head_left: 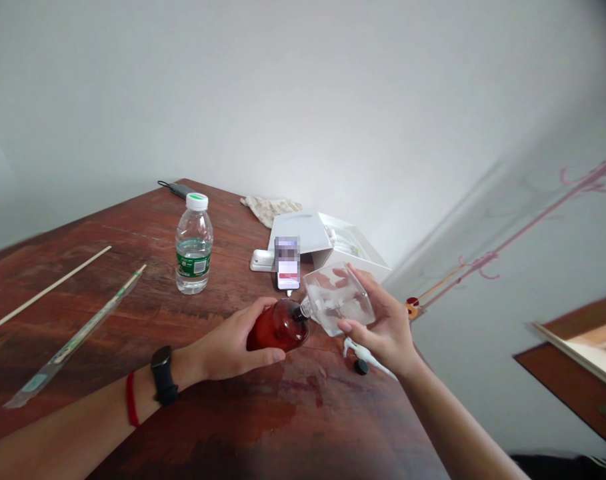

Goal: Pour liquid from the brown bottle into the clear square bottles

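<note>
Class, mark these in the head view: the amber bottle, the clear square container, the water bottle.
Amber bottle (287, 327), head view, on its body.
Clear square container (333, 300), head view, on its side wall.
Water bottle (194, 265), head view, on its label.

The reddish-brown wooden tabletop (47, 293) has a worn, patchy varnish, glossy in places and rough where rubbed. The round dark-red bottle (279, 325) looks smooth and glossy, and the clear square container (339, 300) has smooth, transparent walls. The ribbed clear plastic water bottle (194, 245) is thin and shiny, while the crumpled cream cloth (270, 209) looks soft and matt.
</note>
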A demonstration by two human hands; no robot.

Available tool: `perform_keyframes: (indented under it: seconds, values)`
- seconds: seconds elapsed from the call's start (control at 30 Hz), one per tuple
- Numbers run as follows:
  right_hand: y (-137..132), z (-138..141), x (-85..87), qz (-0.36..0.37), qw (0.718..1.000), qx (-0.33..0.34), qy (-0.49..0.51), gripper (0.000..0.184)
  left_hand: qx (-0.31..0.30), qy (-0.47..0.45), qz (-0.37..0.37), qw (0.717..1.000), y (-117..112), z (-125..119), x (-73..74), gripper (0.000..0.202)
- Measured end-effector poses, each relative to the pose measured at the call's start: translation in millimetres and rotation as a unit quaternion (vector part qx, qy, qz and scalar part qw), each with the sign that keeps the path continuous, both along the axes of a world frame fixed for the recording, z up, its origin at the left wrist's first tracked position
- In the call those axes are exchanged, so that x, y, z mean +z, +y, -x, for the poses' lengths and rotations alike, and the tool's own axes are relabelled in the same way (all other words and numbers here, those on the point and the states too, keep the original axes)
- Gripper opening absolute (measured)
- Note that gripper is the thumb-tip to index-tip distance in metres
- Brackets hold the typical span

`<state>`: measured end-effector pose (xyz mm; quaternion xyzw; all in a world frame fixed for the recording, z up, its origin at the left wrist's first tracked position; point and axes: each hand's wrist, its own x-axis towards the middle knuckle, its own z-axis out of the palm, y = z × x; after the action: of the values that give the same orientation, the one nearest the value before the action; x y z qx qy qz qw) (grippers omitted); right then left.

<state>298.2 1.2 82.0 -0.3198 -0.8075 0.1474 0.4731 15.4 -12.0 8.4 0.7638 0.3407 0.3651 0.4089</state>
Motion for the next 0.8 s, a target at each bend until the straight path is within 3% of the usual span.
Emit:
perform_keyframes:
  seconds: [0.8]
  values:
    - [3,2,19.1,-0.047,0.995,0.004,-0.093,0.074,-0.007,-0.01,0.007,1.0,2,1,-1.4,0.074]
